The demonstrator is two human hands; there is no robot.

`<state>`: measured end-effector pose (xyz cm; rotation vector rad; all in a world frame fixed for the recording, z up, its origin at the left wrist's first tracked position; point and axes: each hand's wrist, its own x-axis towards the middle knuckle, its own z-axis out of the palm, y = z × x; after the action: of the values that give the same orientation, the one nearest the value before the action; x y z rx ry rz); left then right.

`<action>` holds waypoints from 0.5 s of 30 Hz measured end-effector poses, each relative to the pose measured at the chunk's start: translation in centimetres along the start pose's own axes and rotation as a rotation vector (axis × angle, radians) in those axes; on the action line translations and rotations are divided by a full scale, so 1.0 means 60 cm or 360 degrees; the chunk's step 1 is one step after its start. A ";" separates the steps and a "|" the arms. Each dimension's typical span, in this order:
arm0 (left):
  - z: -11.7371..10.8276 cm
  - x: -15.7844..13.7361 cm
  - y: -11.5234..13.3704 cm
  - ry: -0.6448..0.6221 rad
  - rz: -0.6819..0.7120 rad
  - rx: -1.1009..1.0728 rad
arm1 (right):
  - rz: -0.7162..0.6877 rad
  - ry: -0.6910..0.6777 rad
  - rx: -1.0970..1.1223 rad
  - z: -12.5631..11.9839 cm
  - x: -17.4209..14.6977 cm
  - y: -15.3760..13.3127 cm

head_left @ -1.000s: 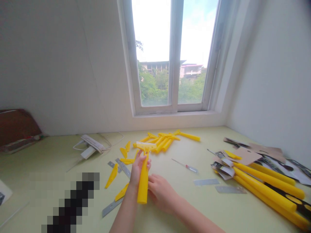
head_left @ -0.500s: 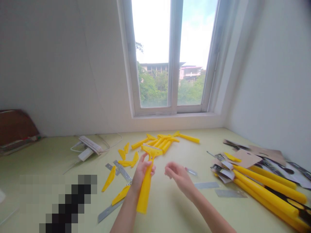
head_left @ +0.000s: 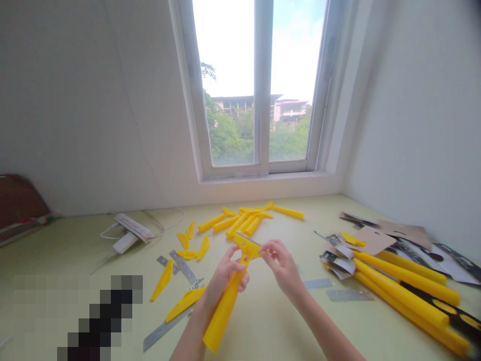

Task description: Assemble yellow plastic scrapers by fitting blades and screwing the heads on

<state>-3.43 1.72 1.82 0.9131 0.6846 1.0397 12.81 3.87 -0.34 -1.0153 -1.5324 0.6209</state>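
A yellow scraper (head_left: 225,306) with a metal blade along its wide head is in my left hand (head_left: 227,273), whose fingers wrap round the handle's upper part. The head points away from me and the handle slants down to the left. My right hand (head_left: 280,263) pinches at the right corner of the head; whether a small part is between its fingertips I cannot make out. Left of my hands lie loose yellow head covers (head_left: 186,303) and grey metal blades (head_left: 165,331), with a small pile of screws (head_left: 197,284) among them.
Several more yellow scraper bodies (head_left: 246,223) lie in a heap below the window. At the right are packaged yellow scrapers (head_left: 406,291) with cardboard backings (head_left: 406,233) and two flat blades (head_left: 349,295). A power strip (head_left: 133,228) with cables sits at the back left.
My right hand has come from beside the scraper to its head's right corner. The scraper has turned slightly in my left hand, its handle end lower and further left.
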 end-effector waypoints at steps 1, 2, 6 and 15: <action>0.000 -0.001 0.000 -0.0008 0.0003 0.0005 | -0.0015 0.0005 -0.0013 0.000 0.000 -0.001; 0.000 -0.001 0.000 -0.0016 0.0012 0.0012 | -0.0029 0.0010 -0.0021 0.000 -0.001 -0.002; -0.004 0.001 -0.002 -0.0054 0.0029 0.0043 | -0.0070 0.0035 -0.0077 0.000 -0.002 -0.006; -0.010 0.014 -0.010 0.0011 0.0018 0.0056 | -0.0029 0.0052 -0.0082 0.003 -0.003 -0.008</action>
<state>-3.38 2.56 0.92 0.9452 0.7064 1.0437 12.53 3.51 -0.03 -1.0447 -1.5339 0.5522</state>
